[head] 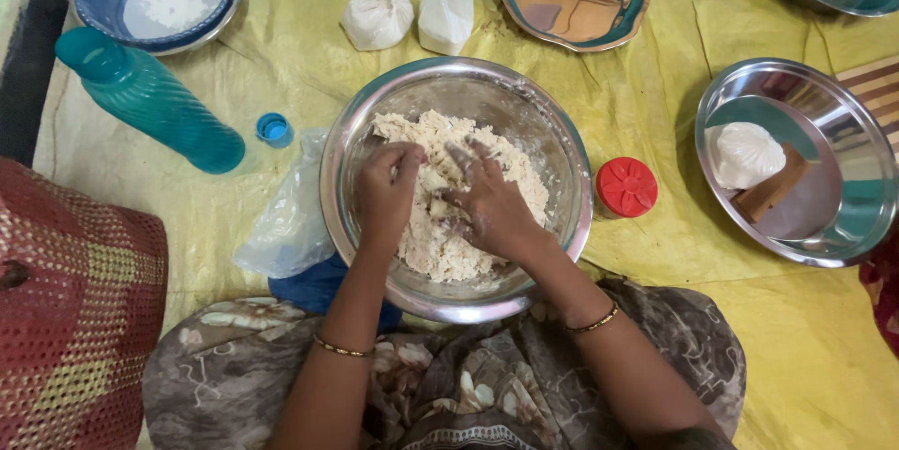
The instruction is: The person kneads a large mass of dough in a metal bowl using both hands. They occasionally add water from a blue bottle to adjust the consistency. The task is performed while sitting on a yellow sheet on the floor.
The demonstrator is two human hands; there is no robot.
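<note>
Patterned lap (449, 384) sits nearest, a steel bowl (375, 108) resting against it on a yellow sheet (655, 85). Both hands work crumbly dough (440, 244) inside: left hand (387, 192) clenched on a clump, right hand (492, 206) spread, pressing down. Dough looks soft, shaggy, sticky, light; best gathered from underneath.
</note>
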